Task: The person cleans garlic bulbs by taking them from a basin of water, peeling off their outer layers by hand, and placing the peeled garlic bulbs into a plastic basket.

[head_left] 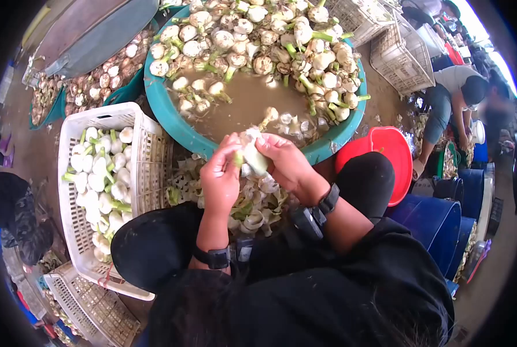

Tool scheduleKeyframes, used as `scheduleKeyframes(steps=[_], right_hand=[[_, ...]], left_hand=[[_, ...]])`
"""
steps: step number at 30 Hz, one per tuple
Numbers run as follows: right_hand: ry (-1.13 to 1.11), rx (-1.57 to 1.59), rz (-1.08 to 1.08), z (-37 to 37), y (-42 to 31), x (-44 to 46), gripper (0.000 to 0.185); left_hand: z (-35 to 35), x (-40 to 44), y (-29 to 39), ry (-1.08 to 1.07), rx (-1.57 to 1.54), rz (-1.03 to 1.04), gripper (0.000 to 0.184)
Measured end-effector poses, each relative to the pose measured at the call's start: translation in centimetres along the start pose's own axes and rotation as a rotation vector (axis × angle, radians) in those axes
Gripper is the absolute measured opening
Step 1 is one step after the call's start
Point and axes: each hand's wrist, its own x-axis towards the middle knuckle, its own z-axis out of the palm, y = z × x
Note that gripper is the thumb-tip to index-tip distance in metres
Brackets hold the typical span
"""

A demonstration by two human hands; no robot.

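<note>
One left hand (pixel 219 168) and one right hand (pixel 290 165): thumbs and fingertips pinched in, no slack, on a single pale garlic bulb (pixel 255 158) at the near rim of the teal tub (pixel 186 139). Finger contact on the bulb's far side: hidden.

Hazard, first: bulb could slip, given smooth, probably wet layers and a fingertip hold; likely landing places, the murky water (pixel 244 101) inside the tub or the peelings (pixel 255 202) on its near side, where pale on pale would be hard to pick out.
Hazard, second: a loose layer could tear suddenly and make the fingers skid.
Hazard, third: the bulb pile (pixel 258 34), heaped along the tub's far side, could slump into the water if knocked.

Surroundings: one white crate (pixel 67 199), left of the tub, holding white bulbs (pixel 96 182); the left knee (pixel 151 248) overlaps its inner edge, partly obstructing access.
One red basin (pixel 403 150), right of the tub; right knee (pixel 371 176) in front.
Pale crates (pixel 406 63), beyond the tub's right side.
Blue barrels (pixel 423 217), right of the tub and nearer.
One co-worker (pixel 449 104), bent over, well apart to the tub's right.
</note>
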Motion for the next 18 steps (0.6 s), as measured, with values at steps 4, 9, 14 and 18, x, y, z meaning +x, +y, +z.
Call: scheduleKeyframes(steps=[4, 9, 14, 18], right_hand=[[-0.213, -0.887, -0.526, -0.5, -0.3, -4.5, 0.019], [-0.05, 0.018, -0.55, -1.5, -4.0, -6.4, 0.015], [-0.118, -1.802, -0.116, 0.4, -4.0, -5.7, 0.026], [-0.023, -1.121, -0.985, 3.2, -1.5, -2.5, 0.039]], left_hand=[[-1.7, 0.4, -0.9, 0.408, -0.879, -0.565, 0.023], [-2.5, 0.5, -0.4, 0.493, -0.857, -0.663, 0.032], [-1.3, 0.9, 1.4, 0.505, -0.605, -0.603, 0.03], [0.0, 0.4, 2.1, 0.435, -0.334, -0.419, 0.023]])
